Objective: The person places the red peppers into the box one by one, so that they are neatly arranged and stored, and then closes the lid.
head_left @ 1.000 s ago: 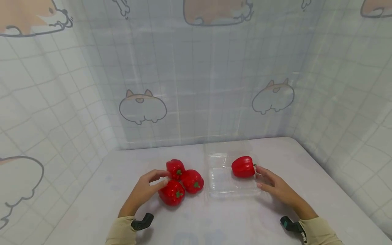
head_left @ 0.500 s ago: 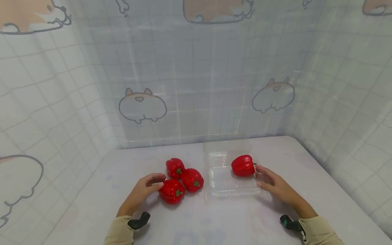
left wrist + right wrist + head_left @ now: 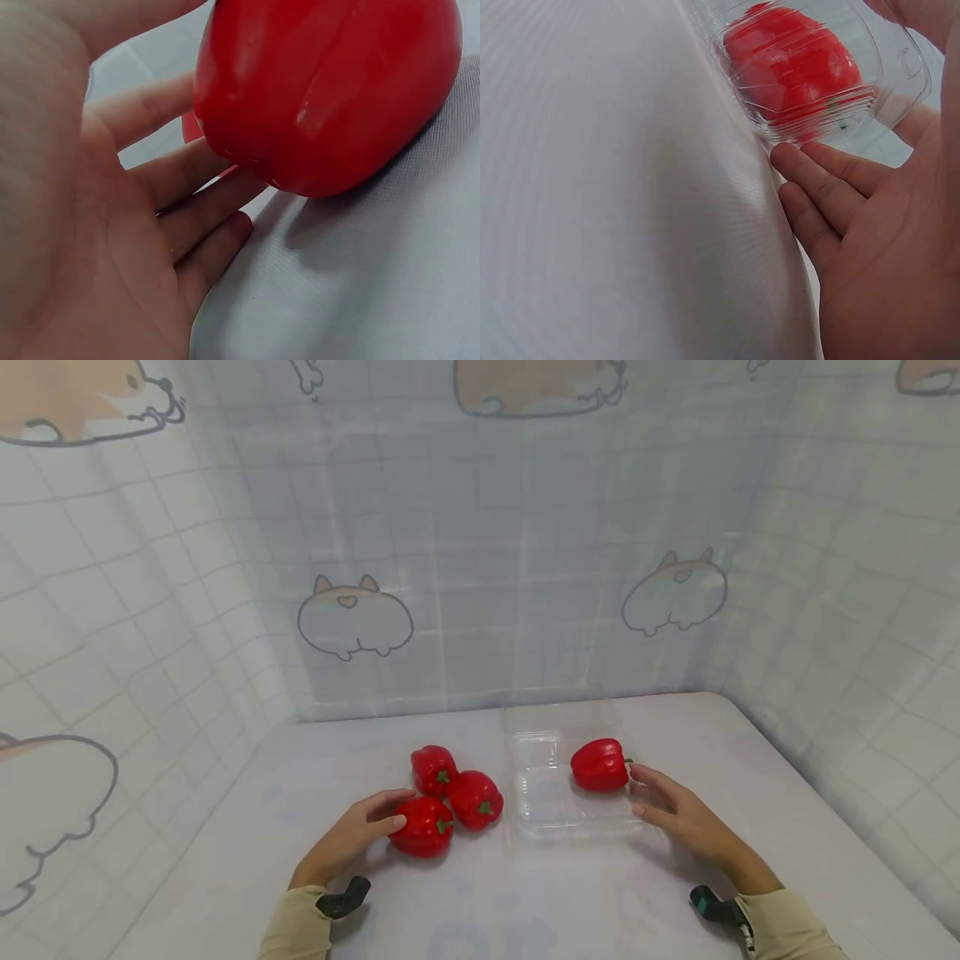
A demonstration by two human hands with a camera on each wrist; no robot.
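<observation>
My left hand (image 3: 352,835) is around the nearest red bell pepper (image 3: 423,828), thumb on its near side and fingers behind it. In the left wrist view that bell pepper (image 3: 330,90) sits between thumb and fingers, low over the cloth. Two more bell peppers, one behind (image 3: 432,768) and one to the right (image 3: 476,800), lie close against it. A fourth bell pepper lies on its side in a clear plastic clamshell box (image 3: 540,810). Right at the box's right side is my right hand (image 3: 686,818), its fingers extended along the wall in the right wrist view.
The box's clear lid (image 3: 558,718) is folded back toward the rear. White cloth (image 3: 570,893) covers the table. Printed curtains (image 3: 517,568) hang behind and on both sides. A dark wrist camera (image 3: 343,897) sits at the left cuff, another (image 3: 712,906) at the right.
My left hand has drawn back from beside the rear pepper and come down around the nearest one, which is now slightly turned. My right hand keeps its place at the box.
</observation>
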